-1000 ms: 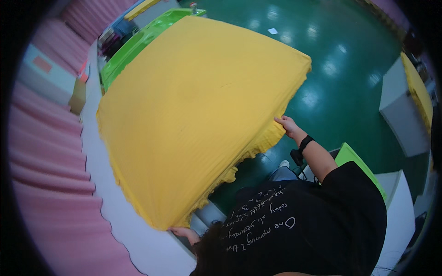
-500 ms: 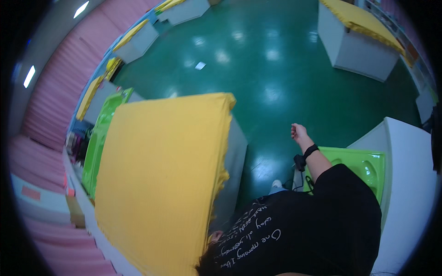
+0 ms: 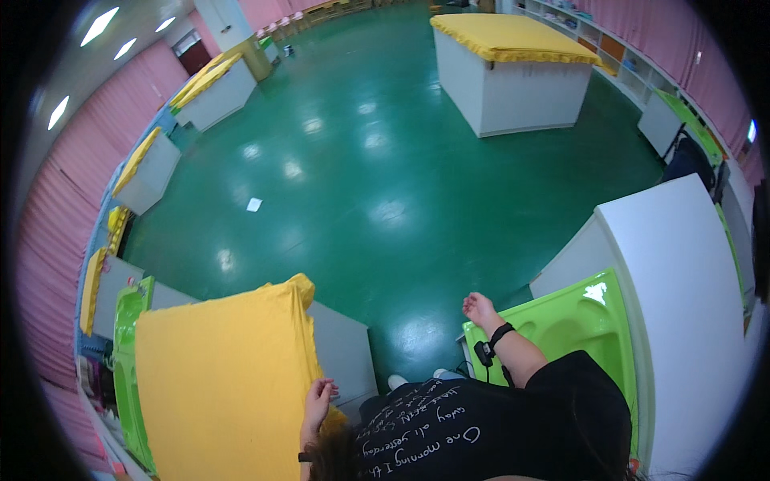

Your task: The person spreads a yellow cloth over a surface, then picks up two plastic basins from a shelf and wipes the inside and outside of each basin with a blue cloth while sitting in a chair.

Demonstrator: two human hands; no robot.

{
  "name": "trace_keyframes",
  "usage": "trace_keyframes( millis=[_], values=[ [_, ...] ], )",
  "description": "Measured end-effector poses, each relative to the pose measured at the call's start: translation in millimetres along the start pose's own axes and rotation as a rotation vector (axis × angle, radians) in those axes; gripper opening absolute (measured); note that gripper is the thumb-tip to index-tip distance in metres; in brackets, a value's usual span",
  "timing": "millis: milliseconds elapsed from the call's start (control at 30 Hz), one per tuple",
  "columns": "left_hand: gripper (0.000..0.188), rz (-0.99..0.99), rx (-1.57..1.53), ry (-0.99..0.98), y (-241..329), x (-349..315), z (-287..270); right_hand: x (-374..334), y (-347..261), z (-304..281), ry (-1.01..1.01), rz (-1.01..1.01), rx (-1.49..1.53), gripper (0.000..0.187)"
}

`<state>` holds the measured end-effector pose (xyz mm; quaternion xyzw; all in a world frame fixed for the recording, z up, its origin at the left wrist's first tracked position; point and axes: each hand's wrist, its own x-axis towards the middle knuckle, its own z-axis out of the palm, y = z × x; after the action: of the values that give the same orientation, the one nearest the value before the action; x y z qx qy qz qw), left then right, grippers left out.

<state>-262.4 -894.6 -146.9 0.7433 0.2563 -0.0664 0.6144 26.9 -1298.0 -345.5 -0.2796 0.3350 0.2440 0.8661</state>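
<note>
My right hand [image 3: 480,309] hangs in front of my body at the near edge of a green moulded tray top [image 3: 592,333]. Its fingers are loosely bent, and I see nothing in them. A black band [image 3: 501,332] circles that wrist, with a small black box [image 3: 484,353] and a cable beside the forearm. My left hand [image 3: 320,396] is over the near right edge of a yellow-covered table [image 3: 224,377]. Its fingers are slightly bent and apart, without anything visible in them; whether it touches the cloth I cannot tell.
A white counter [image 3: 682,248] curves along my right. Another yellow-covered table [image 3: 513,36] stands ahead to the right, with shelves [image 3: 634,76] behind it. At far left, more white units [image 3: 216,92] line the wall. A white sheet [image 3: 254,204] lies on the green floor [image 3: 345,192].
My view has tilted up and shows more of the room. The left hand has come into sight beside the yellow cloth. My right hand's fingers look looser than before.
</note>
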Motion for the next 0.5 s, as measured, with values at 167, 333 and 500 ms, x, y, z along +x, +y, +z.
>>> trace_keyframes(
  millis=[167,333,500],
  values=[
    [0.017,0.148,0.092,-0.159,58,100,0,-3,-5,3,-0.016,0.019,-0.016,0.015],
    [0.017,0.270,0.065,-0.248,101,209,-16,0,-6,-2,0.040,0.076,0.049,0.015],
    [0.016,0.382,0.154,-0.204,103,306,-31,3,-16,-2,0.389,0.023,-0.118,0.014]
  ],
)
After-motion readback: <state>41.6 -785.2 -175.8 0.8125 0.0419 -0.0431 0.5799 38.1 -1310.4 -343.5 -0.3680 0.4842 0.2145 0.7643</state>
